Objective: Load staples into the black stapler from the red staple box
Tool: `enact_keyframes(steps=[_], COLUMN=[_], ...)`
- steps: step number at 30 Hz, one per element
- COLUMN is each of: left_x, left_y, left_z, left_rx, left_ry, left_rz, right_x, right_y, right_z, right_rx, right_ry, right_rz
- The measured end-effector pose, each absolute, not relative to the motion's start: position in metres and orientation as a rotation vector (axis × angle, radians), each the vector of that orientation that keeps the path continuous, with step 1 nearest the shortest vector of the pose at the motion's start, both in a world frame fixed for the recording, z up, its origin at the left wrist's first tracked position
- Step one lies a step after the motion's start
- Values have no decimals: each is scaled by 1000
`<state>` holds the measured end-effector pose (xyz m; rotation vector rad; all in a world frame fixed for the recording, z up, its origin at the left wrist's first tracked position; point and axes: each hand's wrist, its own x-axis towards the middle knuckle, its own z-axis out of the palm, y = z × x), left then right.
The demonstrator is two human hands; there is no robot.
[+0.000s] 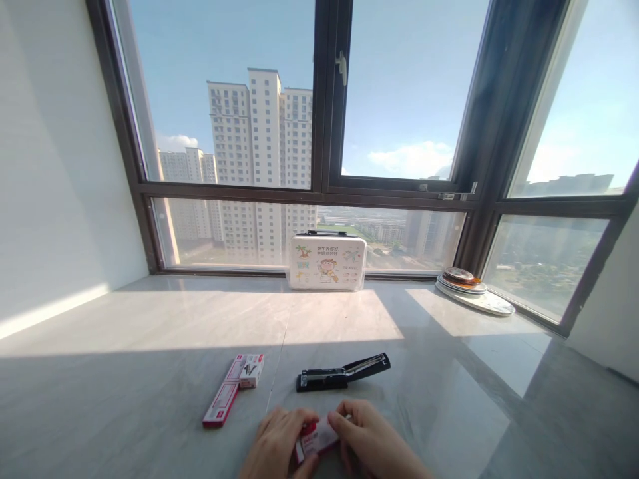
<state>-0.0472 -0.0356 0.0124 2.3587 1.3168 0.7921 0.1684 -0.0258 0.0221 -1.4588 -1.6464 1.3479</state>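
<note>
A small red-and-white box [319, 436] is held between my two hands, low over the near part of the marble surface. My left hand [280, 439] grips its left end, thumb below and fingers above. At its right end the fingers of my right hand [367, 432] are closed in a pinch; they hide that end. Just beyond my hands lies a black stapler [342, 374], its top swung back and the metal inside exposed. To the left are a long red-and-white box [221, 402] and a little white box [251, 371] with a dark picture on it.
Against the window stands a white case [327, 263] with cartoon prints and a dark handle. Stacked plates and dishes [462, 283] sit in the far right corner. A white wall [54, 166] bounds the left side. Sunlight and shadow cross the marble sill [150, 386].
</note>
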Motion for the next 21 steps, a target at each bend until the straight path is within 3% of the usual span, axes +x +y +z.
enact_keyframes(steps=[9,14,21], left_x=[-43,-43,-44], left_y=[-12,-11,-11], left_z=[13,7,14], left_rx=[2114,2119,2099], left_ry=[1251,1239,1249], left_rz=[909,915,889], right_x=[216,209,161], right_y=[-14,-15,1], right_z=[22,42,67], right_rx=[-1747,-1661,-1489], right_ry=[-1624,-1858,-2366], right_rz=[1197,617,277])
